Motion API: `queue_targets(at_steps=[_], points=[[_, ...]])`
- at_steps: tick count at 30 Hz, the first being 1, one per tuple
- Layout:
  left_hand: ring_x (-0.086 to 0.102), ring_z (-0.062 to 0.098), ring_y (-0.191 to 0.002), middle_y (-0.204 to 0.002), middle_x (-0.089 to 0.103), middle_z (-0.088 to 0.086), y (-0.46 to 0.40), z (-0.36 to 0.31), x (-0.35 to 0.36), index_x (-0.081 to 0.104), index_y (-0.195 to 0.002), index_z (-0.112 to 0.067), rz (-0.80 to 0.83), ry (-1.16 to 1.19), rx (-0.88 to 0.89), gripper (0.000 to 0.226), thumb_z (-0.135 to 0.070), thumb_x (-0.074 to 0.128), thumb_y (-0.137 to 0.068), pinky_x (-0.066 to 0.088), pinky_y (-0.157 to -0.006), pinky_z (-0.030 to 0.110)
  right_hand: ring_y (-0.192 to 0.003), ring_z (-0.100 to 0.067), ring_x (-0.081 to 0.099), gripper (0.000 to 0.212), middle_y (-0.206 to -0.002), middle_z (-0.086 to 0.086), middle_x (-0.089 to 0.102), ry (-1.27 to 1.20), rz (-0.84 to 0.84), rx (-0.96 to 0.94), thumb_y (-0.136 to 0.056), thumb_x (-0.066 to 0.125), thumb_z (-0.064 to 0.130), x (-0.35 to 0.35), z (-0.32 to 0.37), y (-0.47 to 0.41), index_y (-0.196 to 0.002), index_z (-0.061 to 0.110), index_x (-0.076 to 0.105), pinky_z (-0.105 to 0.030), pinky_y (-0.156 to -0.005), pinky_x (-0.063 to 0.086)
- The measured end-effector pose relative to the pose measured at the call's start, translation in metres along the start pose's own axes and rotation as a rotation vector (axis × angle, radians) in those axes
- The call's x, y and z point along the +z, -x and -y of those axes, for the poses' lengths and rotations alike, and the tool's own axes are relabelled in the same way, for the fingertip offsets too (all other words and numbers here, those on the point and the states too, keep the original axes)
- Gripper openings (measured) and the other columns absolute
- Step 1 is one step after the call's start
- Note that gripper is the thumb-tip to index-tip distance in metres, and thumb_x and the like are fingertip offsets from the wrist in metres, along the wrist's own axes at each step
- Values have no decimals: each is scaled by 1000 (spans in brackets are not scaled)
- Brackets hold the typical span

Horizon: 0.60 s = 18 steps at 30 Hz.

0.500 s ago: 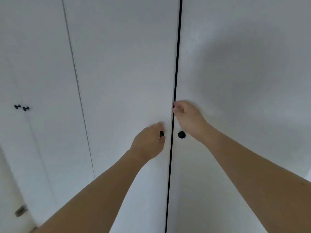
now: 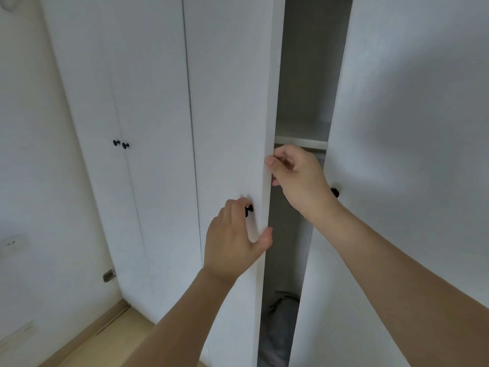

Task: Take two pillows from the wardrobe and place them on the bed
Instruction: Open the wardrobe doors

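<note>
Since a moment ago I've parted the doors: my left hand (image 2: 235, 242) curls round the knob (image 2: 249, 210), my right hand (image 2: 299, 178) pinches the left door (image 2: 227, 102) edge. Grey pillow (image 2: 277, 337) shows low inside the wardrobe (image 2: 304, 75).

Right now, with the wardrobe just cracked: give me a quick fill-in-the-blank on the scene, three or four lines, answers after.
1. The left hand grips the small black round ____ on the left white wardrobe door.
2. The right hand curls its fingers around that door's ____.
3. Through the gap, a white ____ shows just above the right hand.
4. Low inside lies something soft and ____ in colour.

Answers: knob; edge; shelf; grey
</note>
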State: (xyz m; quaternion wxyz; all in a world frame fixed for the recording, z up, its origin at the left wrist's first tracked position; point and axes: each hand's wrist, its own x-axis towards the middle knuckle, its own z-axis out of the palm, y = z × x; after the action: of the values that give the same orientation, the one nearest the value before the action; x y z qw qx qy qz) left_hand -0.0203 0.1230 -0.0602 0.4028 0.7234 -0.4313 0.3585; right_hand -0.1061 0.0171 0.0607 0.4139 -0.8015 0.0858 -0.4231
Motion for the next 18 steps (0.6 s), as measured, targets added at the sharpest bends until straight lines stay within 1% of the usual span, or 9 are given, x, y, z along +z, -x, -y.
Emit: queue_targets(at_steps=[2,4,6,8,11,14,15,17,18], points=[[59,21,-93,-112,56,5,13,6,-8,44,-124,-13,-72,-24,37,61,-39,68,-74,56,-67,35,-84,-16,66,7,-87,7,69,-8,2,-67,-92,60,30,13,6,6,-86,30,64,-46,-79,57],[55,29,-108,-126,48,13,26,13,-15,43,-131,-11,-185,-75,24,64,-36,67,-77,54,-82,36,-78,-11,65,8,-81,10,68,-10,5,-129,-91,60,32,26,11,11,-87,27,65,-38,-75,57],[51,32,-112,-128,44,15,38,21,-23,43,-133,-11,-291,-142,52,64,-34,69,-78,50,-89,39,-71,-3,61,11,-77,14,66,-9,-18,-204,-92,60,33,40,15,16,-88,24,64,-21,-70,52],[53,32,-109,-126,46,13,46,28,-31,43,-136,-14,-305,-209,130,62,-28,68,-81,47,-91,41,-73,1,60,13,-82,12,66,8,-38,-266,-93,59,33,52,17,20,-94,20,64,-10,-68,45],[57,31,-105,-126,51,10,56,35,-43,46,-138,-14,-247,-289,173,55,-24,63,-86,45,-88,43,-88,2,63,26,-103,8,67,36,-33,-331,-95,56,36,68,19,23,-114,19,61,-10,-77,48],[54,27,-108,-126,59,8,62,39,-52,48,-138,-11,-222,-329,158,53,-20,61,-87,42,-87,40,-109,-6,60,42,-125,7,61,123,-55,-437,-97,50,40,83,20,24,-133,19,50,-29,-88,54],[54,27,-108,-126,60,9,63,42,-56,47,-138,-10,-214,-336,147,54,-19,60,-87,41,-87,39,-120,-9,55,47,-136,5,55,159,-62,-484,-97,48,40,88,21,23,-139,18,45,-31,-95,50],[53,26,-104,-125,60,8,66,48,-64,45,-139,-9,-195,-347,128,55,-19,59,-87,41,-85,39,-139,-11,36,56,-153,-2,37,227,-82,-608,-99,46,39,97,23,18,-147,14,34,-19,-109,33],[53,26,-101,-124,59,8,68,52,-69,44,-139,-8,-187,-350,121,55,-19,58,-87,42,-83,38,-143,-15,28,58,-156,-8,31,277,-100,-687,-100,46,38,101,25,14,-148,10,31,-18,-112,26]])
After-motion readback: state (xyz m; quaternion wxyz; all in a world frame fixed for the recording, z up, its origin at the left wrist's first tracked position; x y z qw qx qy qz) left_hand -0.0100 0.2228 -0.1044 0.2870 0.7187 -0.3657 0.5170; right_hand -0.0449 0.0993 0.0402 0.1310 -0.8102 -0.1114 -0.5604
